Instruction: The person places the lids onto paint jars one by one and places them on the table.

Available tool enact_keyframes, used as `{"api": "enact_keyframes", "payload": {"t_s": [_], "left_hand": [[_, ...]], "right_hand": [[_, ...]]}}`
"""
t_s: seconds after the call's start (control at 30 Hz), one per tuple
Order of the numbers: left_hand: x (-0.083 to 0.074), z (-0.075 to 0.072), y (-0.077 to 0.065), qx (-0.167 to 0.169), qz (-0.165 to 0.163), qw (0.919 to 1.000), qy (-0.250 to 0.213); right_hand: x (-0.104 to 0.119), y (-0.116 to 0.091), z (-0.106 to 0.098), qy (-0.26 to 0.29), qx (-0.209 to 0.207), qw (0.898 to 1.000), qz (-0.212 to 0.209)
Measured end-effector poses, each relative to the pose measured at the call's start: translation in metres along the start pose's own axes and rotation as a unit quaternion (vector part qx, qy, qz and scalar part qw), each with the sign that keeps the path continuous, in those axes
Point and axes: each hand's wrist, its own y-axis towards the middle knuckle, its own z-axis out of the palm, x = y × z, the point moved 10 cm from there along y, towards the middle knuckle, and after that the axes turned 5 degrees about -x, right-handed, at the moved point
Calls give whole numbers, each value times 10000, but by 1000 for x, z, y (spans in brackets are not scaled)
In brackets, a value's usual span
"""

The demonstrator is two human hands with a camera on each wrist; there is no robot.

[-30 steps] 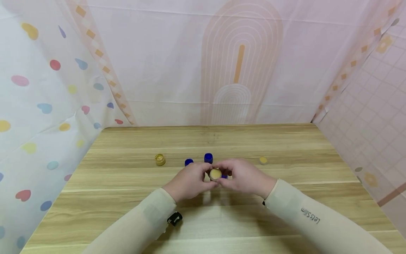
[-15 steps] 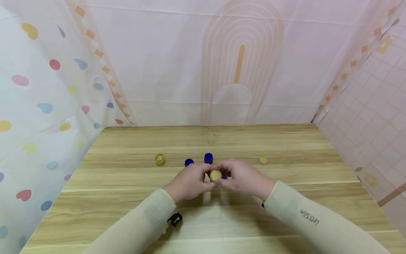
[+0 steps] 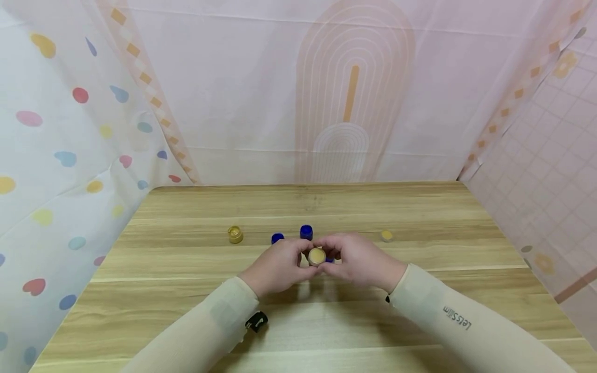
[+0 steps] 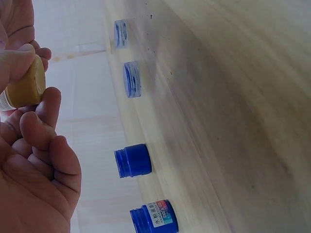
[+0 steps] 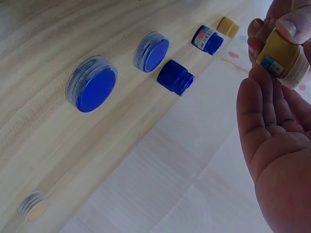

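Both hands meet above the middle of the wooden table (image 3: 186,269) around one small yellow jar (image 3: 316,256). My left hand (image 3: 298,259) pinches it from the left, with thumb and curled fingers on its side (image 4: 24,90). My right hand (image 3: 337,256) holds it from the right, thumb and fingertips on its body (image 5: 282,58), palm open below. The jar's yellow top faces the head camera. Whether that top is a lid or the paint itself, I cannot tell.
Just beyond the hands stand two blue jars (image 3: 278,238) (image 3: 306,231). Two clear caps with blue inside (image 5: 95,85) (image 5: 151,52) lie close by. Another yellow jar (image 3: 235,234) sits to the left and a small yellow cap (image 3: 386,235) to the right. Patterned curtains enclose the table.
The hands stay together on the yellow jar. The right hand's fingers have shifted slightly around it; nothing on the table has moved.
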Motion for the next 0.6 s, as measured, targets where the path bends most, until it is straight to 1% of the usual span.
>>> {"api": "enact_keyframes", "payload": {"t_s": [0.13, 0.33, 0.47, 0.6], "left_hand": [[0, -1, 1, -11, 19, 10000, 30], [1, 0, 1, 21, -13, 10000, 29], [2, 1, 1, 39, -27, 10000, 26], [3, 3, 1, 95, -31, 10000, -2]], "right_hand": [[3, 0, -2, -112, -23, 9998, -150], [4, 0, -2, -200, -63, 9996, -184], [1, 0, -1, -138, -102, 9998, -61], [-4, 1, 2, -43, -157, 9997, 194]]}}
